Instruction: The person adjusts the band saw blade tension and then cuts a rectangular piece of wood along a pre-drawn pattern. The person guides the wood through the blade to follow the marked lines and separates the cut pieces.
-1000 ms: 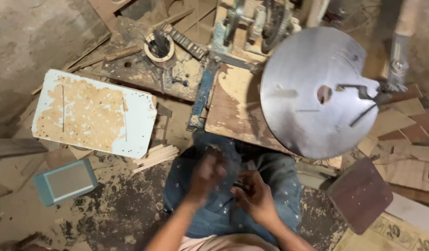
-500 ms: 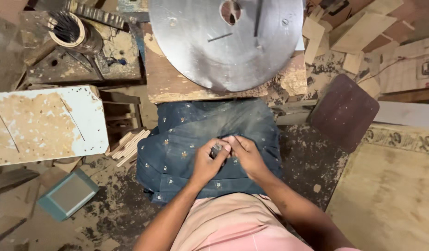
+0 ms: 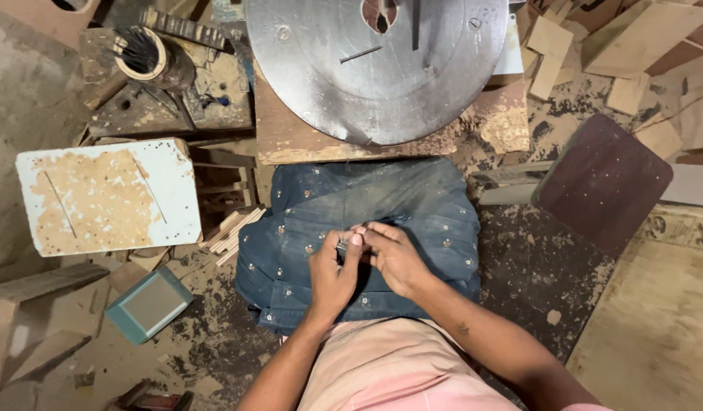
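My left hand (image 3: 332, 272) and my right hand (image 3: 393, 255) meet over my lap, fingertips pinched together around a small dark object (image 3: 342, 244) that is too small to identify. Both hands rest above a dark blue studded cloth (image 3: 412, 202) spread across my legs. Just beyond the cloth lies a large round grey metal disc (image 3: 374, 65) with a slot and a hole, sitting on a worn wooden board (image 3: 291, 141).
A white chipped board (image 3: 108, 194) lies at the left, a small teal-framed block (image 3: 148, 303) below it. A cup of dark sticks (image 3: 142, 55) stands at the upper left. A dark brown rounded panel (image 3: 602, 183) and wood offcuts (image 3: 633, 38) lie at the right.
The view has tilted down and shifted, so the disc now sits at the top centre. My hands came together and stay pinched on the small object over the cloth.
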